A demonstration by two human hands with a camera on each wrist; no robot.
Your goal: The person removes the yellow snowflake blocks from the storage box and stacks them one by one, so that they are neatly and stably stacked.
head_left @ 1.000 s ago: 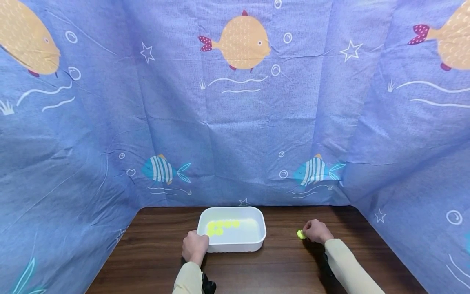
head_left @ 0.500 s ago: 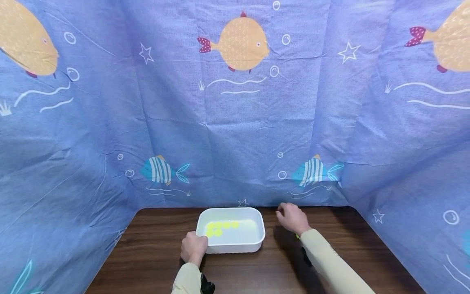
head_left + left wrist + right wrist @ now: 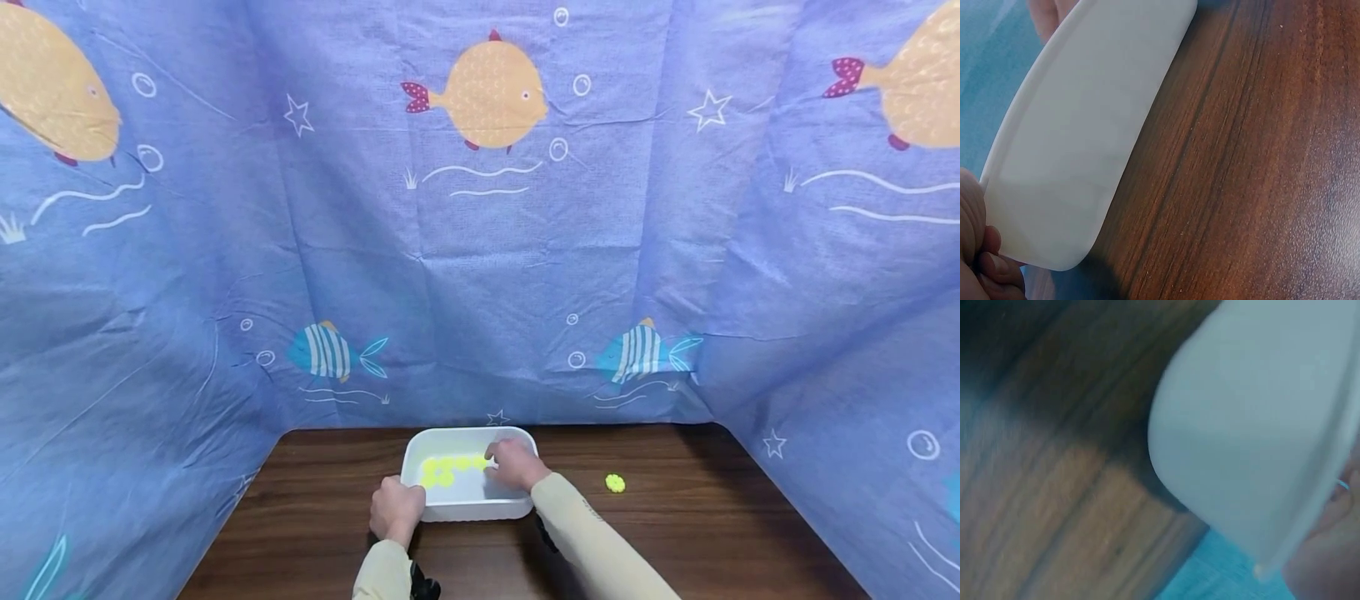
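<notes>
A white rectangular plastic tray (image 3: 480, 512) stands on the table, with several yellow flower-shaped pieces (image 3: 446, 478) lying flat towards its left side. My left hand (image 3: 397, 507) grips the tray's near left corner; in the left wrist view, curled fingers (image 3: 999, 265) show at the rim. My right hand (image 3: 516, 464) reaches over the tray's right side, its bent fingers close beside the end of the back row of yellow pieces. Whether anything is between those fingers is hidden. One more yellow flower-shaped piece (image 3: 615, 483) lies on the table to the right.
The dark wood-grain table (image 3: 300, 517) is backed by a blue curtain (image 3: 480, 275) printed with fish, which also runs along both sides. Black straps with a small device (image 3: 424, 583) show at the left wrist.
My right hand has left the spot beside the loose yellow piece and moved left into the tray. That loose piece is now fully uncovered. My left hand stays on the tray corner.
</notes>
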